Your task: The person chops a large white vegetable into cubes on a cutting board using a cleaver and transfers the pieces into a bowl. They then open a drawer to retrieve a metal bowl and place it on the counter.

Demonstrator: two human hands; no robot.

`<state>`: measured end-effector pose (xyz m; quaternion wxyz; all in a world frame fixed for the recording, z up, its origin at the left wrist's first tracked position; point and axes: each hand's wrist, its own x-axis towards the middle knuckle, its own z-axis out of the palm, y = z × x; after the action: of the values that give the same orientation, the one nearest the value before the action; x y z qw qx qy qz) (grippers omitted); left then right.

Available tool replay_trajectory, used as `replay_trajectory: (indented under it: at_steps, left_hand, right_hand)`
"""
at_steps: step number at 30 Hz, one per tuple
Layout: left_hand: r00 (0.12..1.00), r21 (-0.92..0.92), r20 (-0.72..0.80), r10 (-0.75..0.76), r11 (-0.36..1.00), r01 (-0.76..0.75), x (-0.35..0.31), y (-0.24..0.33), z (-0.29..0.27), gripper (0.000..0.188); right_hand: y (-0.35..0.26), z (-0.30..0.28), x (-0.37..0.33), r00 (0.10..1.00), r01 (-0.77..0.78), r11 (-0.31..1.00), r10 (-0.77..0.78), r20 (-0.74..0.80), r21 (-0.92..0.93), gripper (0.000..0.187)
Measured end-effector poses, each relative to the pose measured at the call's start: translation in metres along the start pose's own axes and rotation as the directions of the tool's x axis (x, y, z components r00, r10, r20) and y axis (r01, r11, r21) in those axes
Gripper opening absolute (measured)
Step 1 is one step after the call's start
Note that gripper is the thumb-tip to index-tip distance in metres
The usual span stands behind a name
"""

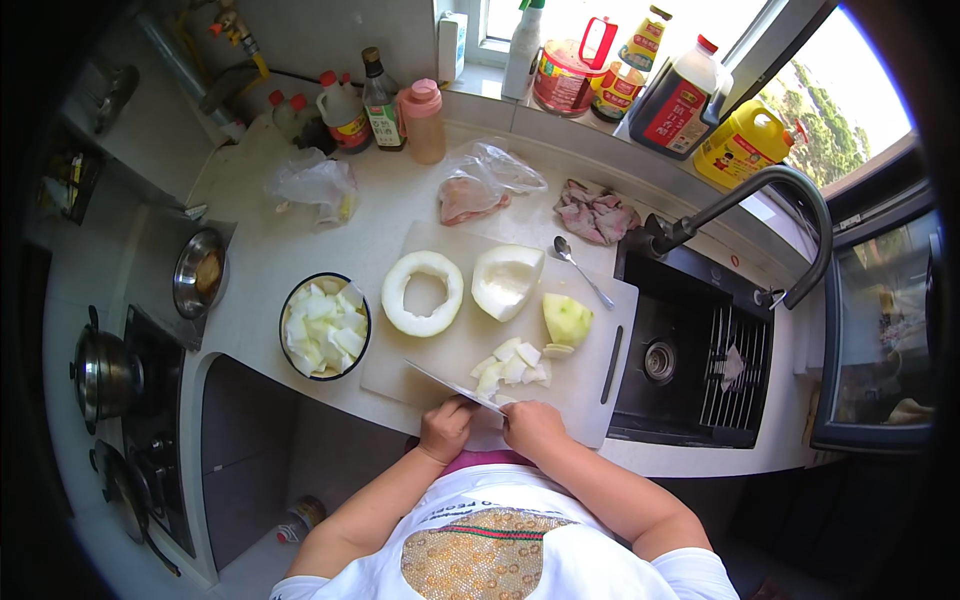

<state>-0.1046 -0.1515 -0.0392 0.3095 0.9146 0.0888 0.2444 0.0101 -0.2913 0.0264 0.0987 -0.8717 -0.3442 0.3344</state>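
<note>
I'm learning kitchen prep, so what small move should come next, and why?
Probably use the knife to gather the cut pieces: they lie loose nearby on the board, and the bowl holds similar pale chunks.

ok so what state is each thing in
Knife: in right hand, blade bare
Left hand: curled beside the blade
Melon ring: hollowed, lying flat
Melon section: hollowed
Small pieces: cut, loose on board
Bowl: filled with cut chunks
Spoon: lying loose
Faucet: no visible flow
Pink bottle: upright, capped

knife blade [452, 384]: smooth metal | cutting board [420, 353]: matt plastic | spoon [563, 247]: glossy metal | clear bag [512, 168]: crinkled, glossy plastic | rag [597, 213]: matt cloth
</note>
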Motion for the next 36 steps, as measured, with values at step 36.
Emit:
replay_trajectory:
  at_steps: [36]
  left_hand:
    - [1.0,-0.06,0.007,-0.001,0.998,0.002,-0.004,-0.005,0.002,0.017]
  right_hand:
    - [0.001,0.004,0.011,1.0,0.015,1.0,-0.015,0.003,0.017,0.023]
